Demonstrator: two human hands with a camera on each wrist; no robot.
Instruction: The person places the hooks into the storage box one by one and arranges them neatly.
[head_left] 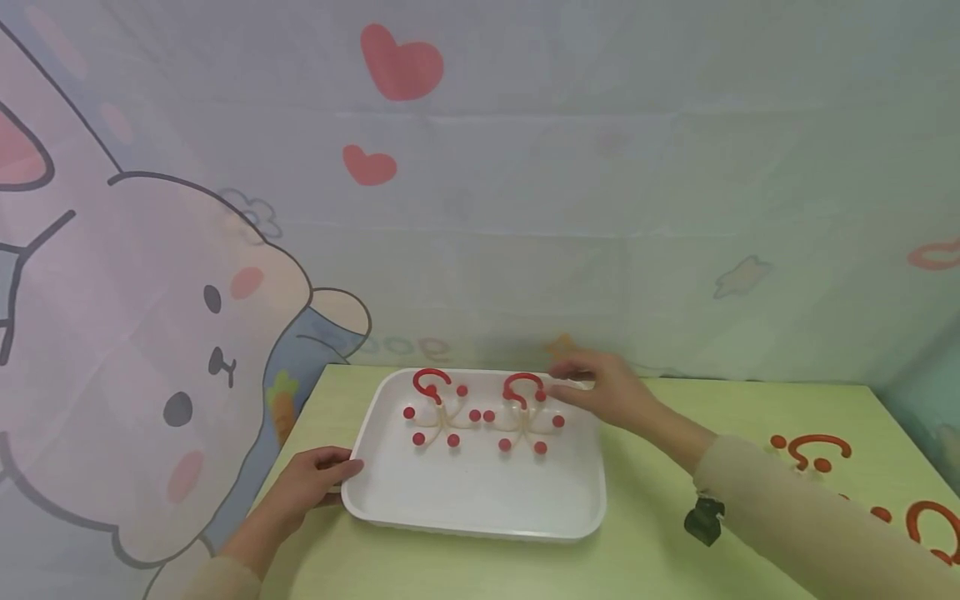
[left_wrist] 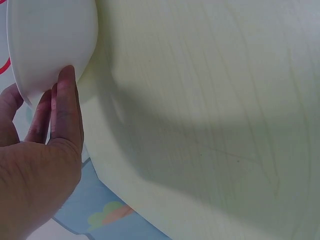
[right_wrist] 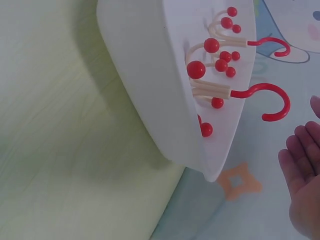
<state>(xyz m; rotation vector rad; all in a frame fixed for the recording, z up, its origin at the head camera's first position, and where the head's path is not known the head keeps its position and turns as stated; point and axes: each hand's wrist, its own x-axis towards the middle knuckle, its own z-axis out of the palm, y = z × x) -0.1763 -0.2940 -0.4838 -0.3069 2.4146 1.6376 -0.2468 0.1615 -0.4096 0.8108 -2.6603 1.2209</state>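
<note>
Near the middle of the table is a white tray (head_left: 480, 500). My left hand (head_left: 311, 479) holds its left end, the thumb over the rim and the fingers (left_wrist: 67, 102) against the outer wall. Two cream multi-arm hangers with red hooks and red ball tips stand side by side in the tray, the left hanger (head_left: 442, 414) and the right hanger (head_left: 524, 414). Just right of the right hanger's red hook (right_wrist: 272, 87) is my right hand (head_left: 603, 387), thumb and fingers apart. Nothing is between its fingers; the right wrist view shows a gap between this hand and the hook.
More red-hooked hangers (head_left: 817, 442) lie on the table at the right, partly hidden by my right sleeve (head_left: 795, 508). Behind the light green table (head_left: 675, 533) hangs a printed cloth (head_left: 510, 208) that meets its back edge.
</note>
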